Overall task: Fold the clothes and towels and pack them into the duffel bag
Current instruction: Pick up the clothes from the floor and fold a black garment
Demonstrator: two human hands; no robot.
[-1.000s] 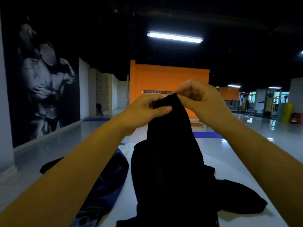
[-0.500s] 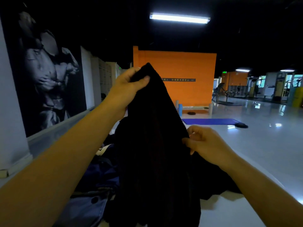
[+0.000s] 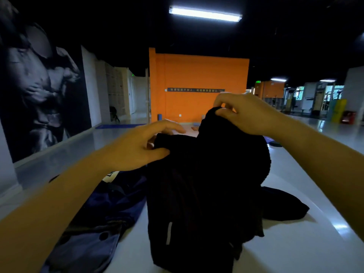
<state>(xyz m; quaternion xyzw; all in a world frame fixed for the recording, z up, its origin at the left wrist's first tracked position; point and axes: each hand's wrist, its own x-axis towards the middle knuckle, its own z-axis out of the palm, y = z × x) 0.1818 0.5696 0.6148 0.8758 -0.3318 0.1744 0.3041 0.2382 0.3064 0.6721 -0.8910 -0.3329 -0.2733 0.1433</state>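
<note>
A black garment (image 3: 204, 190) hangs in front of me above the white table (image 3: 295, 251), its lower part bunched on the surface. My right hand (image 3: 244, 115) pinches its top edge at the upper right. My left hand (image 3: 141, 148) holds another edge lower and to the left, thumb over the cloth and fingers stretched behind it. A dark blue garment (image 3: 98, 223) with buttons lies crumpled on the table at the left. No duffel bag is in view.
More black cloth (image 3: 283, 205) spreads on the table to the right. Beyond the table lie a glossy gym floor, blue mats (image 3: 118, 126), an orange wall (image 3: 197, 75) and machines at the far right. A large mural (image 3: 39, 91) covers the left wall.
My left hand dropped from holding the garment's peak high to a lower edge. My right hand rose from the garment's side and now pinches its top edge.
</note>
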